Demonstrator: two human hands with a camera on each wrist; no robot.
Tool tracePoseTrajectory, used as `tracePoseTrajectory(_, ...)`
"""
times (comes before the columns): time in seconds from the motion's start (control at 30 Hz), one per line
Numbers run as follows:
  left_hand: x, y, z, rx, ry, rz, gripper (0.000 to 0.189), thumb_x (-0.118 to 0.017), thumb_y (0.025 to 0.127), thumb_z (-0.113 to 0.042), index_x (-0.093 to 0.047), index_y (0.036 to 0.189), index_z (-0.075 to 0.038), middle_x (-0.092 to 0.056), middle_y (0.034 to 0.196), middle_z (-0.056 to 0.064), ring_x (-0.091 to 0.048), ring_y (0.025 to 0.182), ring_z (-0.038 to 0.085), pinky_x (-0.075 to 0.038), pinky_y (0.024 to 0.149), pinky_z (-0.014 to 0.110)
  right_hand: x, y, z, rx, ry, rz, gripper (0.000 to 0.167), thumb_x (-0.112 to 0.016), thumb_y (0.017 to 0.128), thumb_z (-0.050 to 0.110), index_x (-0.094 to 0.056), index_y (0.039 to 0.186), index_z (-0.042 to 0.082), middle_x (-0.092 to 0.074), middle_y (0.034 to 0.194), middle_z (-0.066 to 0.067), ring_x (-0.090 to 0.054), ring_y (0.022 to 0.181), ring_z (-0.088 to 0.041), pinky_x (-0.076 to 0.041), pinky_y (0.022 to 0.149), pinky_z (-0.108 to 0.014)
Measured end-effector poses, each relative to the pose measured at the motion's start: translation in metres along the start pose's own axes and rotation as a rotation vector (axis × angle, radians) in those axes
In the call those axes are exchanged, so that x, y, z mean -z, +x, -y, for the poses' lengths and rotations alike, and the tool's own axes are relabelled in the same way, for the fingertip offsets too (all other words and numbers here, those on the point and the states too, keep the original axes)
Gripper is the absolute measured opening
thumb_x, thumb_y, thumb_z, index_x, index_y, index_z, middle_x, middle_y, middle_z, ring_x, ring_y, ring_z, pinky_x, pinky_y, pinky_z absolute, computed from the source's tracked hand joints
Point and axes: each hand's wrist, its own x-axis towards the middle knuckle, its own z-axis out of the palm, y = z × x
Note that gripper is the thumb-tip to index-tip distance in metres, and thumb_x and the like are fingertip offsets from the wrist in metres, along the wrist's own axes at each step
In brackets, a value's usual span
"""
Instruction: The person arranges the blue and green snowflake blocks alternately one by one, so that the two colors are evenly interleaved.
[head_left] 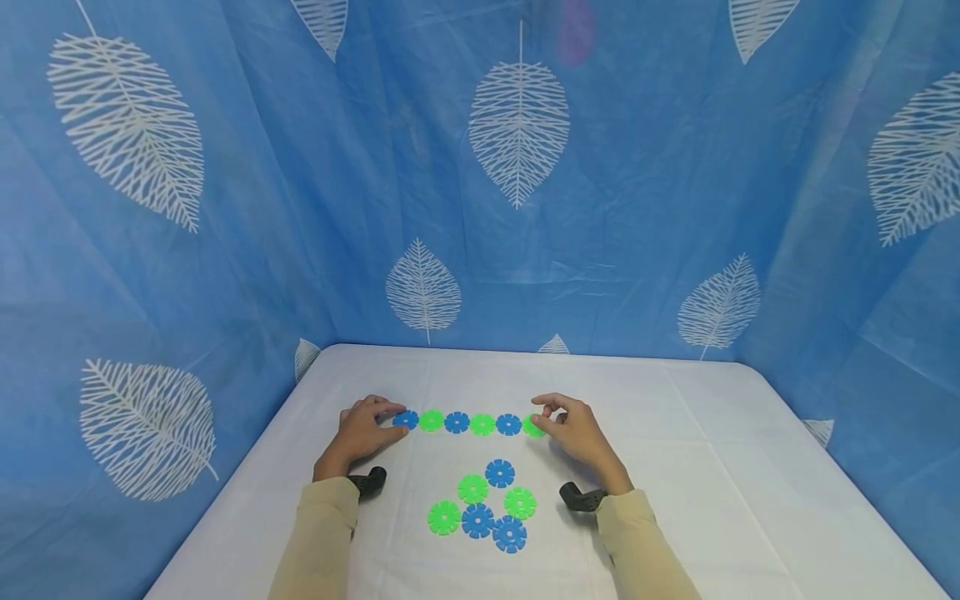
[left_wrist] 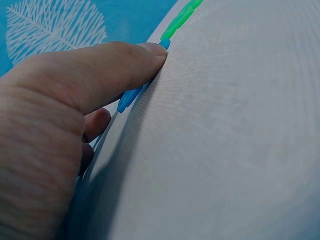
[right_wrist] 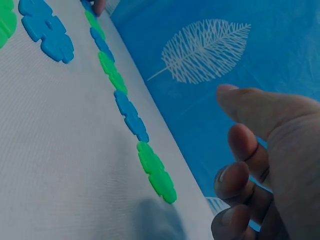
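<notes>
A row of six notched discs is lying across the counter, blue and green alternating; I am unable to tell whether the rims are interlocking or merely abutting. My left hand is pinching the blue disc at the left end, thumb and forefinger on opposite edges. My right hand is hovering by the green disc at the other end, fingers parted, gripping nothing. Six loose discs are lying nearer me. Handling estimate: looking like thin moulded plastic, so I am expecting low weight, good stiffness, slightly slick faces. Grip: I am favouring the notched rim, the flat faces probably offering little purchase.
</notes>
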Motion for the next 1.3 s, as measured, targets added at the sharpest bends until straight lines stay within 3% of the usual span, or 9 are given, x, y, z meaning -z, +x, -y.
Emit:
tracePoseTrajectory(0.43,0.001,0.0,-0.001,-0.009,-0.005,-0.003,0.044,-0.079,0.082,-0.04,-0.073,0.123,-0.024,-0.062,0.125,0.009,-0.052,0.121,0.032,-0.026,0.101,0.057,0.004,-0.002,0.016,0.078,0.057,0.059,0.034,-0.075,0.09,0.035,-0.071,0.119,0.019,-0.06,0.088,0.0,-0.047,0.057,-0.009,-0.038,0.053,-0.024)
tracePoseTrajectory(0.67,0.001,-0.001,-0.001,-0.008,-0.013,-0.005,0.043,-0.079,0.082,-0.039,-0.073,0.122,-0.024,-0.062,0.125,0.008,-0.052,0.122,0.031,-0.025,0.103,0.056,0.0,-0.001,0.016,0.076,0.094,0.136,0.037,-0.075,0.09,0.029,-0.07,0.12,0.008,-0.058,0.082,-0.001,-0.044,0.057,-0.005,-0.038,0.054,-0.023)
tracePoseTrajectory(1.07,0.001,-0.002,-0.002,-0.007,-0.03,0.001,0.043,-0.08,0.082,-0.038,-0.073,0.121,-0.023,-0.062,0.124,0.008,-0.052,0.121,0.031,-0.025,0.103,0.056,-0.013,-0.003,0.015,0.08,0.096,0.362,0.038,-0.073,0.092,0.03,-0.068,0.124,0.009,-0.06,0.085,-0.001,-0.04,0.055,-0.005,-0.039,0.054,-0.022)
tracePoseTrajectory(1.3,0.002,-0.002,-0.003,-0.017,-0.023,-0.001,0.043,-0.079,0.082,-0.038,-0.073,0.122,-0.023,-0.062,0.125,0.008,-0.052,0.122,0.031,-0.026,0.102,0.057,-0.018,-0.005,0.017,0.074,0.074,0.434,0.037,-0.073,0.092,0.031,-0.068,0.123,0.013,-0.061,0.084,0.001,-0.046,0.063,-0.005,-0.041,0.059,-0.024)
